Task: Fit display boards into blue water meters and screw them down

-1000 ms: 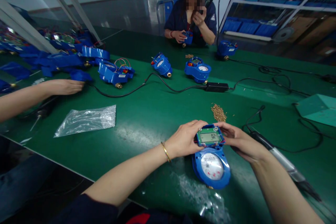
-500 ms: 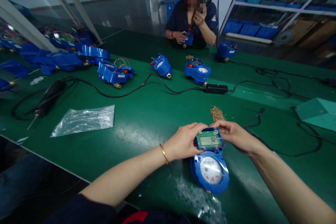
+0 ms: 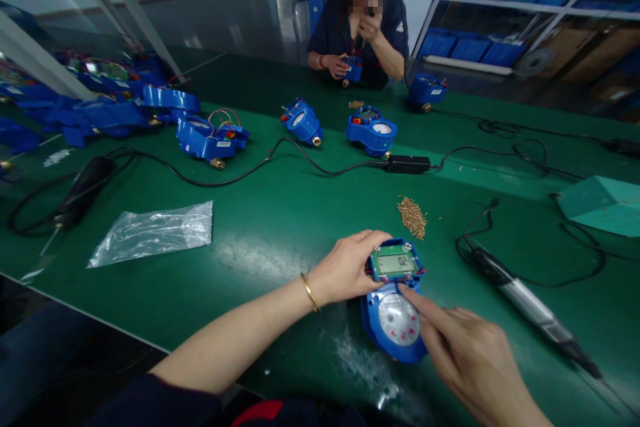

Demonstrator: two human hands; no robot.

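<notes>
A blue water meter [image 3: 393, 350] lies on the green table before me, its round dial facing up. At its far end sits a bare circuit board with a lit display [image 3: 395, 263]. My left hand [image 3: 347, 270] grips the display end from the left, thumb along the near edge and fingers around the far side. My right hand [image 3: 467, 347] is over the dial's right side. Its index finger stretches out and touches the housing just below the display; the other fingers are partly curled and hold nothing visible. A pile of small brass-coloured screws [image 3: 413, 217] lies beyond the meter.
To the right lies an electric screwdriver [image 3: 530, 307] with its cord; another screwdriver [image 3: 85, 190] is at left. A clear plastic bag [image 3: 155, 230], more blue meters [image 3: 303, 121] and a black cable box [image 3: 409, 164] are on the table. A co-worker [image 3: 357, 30] sits opposite, holding a meter.
My right hand has moved from the meter's far right corner down toward me, its index finger now touching below the display. The screwdriver at right has come into sight. My left hand keeps its grip.
</notes>
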